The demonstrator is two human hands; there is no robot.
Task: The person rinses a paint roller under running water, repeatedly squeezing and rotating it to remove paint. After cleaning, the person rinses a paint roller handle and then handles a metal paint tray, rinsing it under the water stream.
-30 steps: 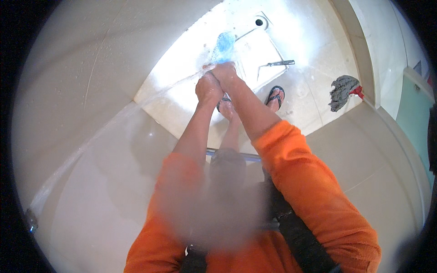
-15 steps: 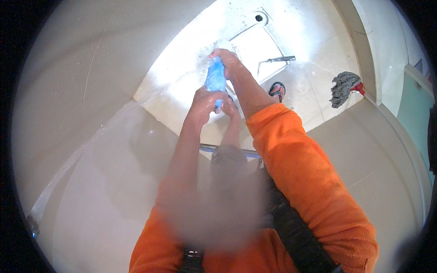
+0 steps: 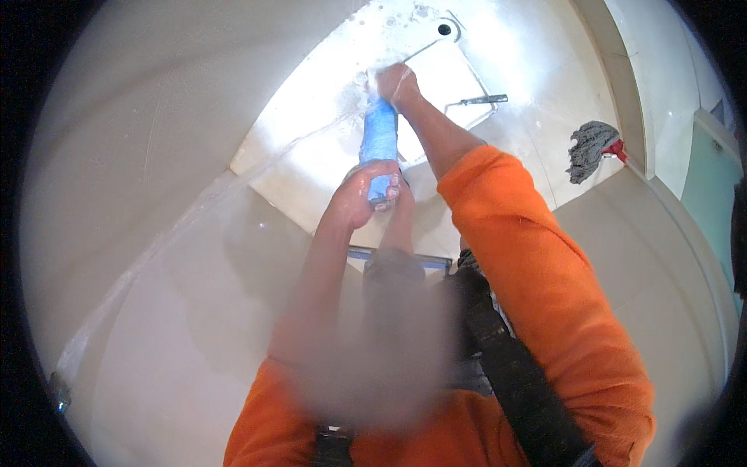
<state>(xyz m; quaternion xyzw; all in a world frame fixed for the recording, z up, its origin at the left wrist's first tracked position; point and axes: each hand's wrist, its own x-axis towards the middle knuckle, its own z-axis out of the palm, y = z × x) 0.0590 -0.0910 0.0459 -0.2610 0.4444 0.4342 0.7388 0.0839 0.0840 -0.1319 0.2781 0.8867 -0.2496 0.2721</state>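
Note:
A blue paint roller sleeve point(image 3: 380, 132), wet and fuzzy, is held lengthwise between my two hands. My left hand point(image 3: 362, 191) wraps its near end, fingers curled round it. My right hand point(image 3: 398, 84) is closed at the far end, partly hidden by glare and splashing water. A long water stream point(image 3: 179, 222) shoots from a tap point(image 3: 58, 391) at the lower left and hits around my right hand and the sleeve's far end. Just right of my right hand, a roller frame point(image 3: 481, 100) without a sleeve lies across a white paint tray point(image 3: 465, 66).
Beyond the tray is a round dark drain hole point(image 3: 444, 29) in the wet tiled floor. A grey string mop point(image 3: 591, 152) with a red fitting leans at the right. Pale walls close in on the left and right, and a greenish panel point(image 3: 712, 183) stands at the far right.
My right hand has moved up and away along the sleeve, baring more of it. My left hand has shifted slightly nearer and right. The sleeve now points straighter ahead.

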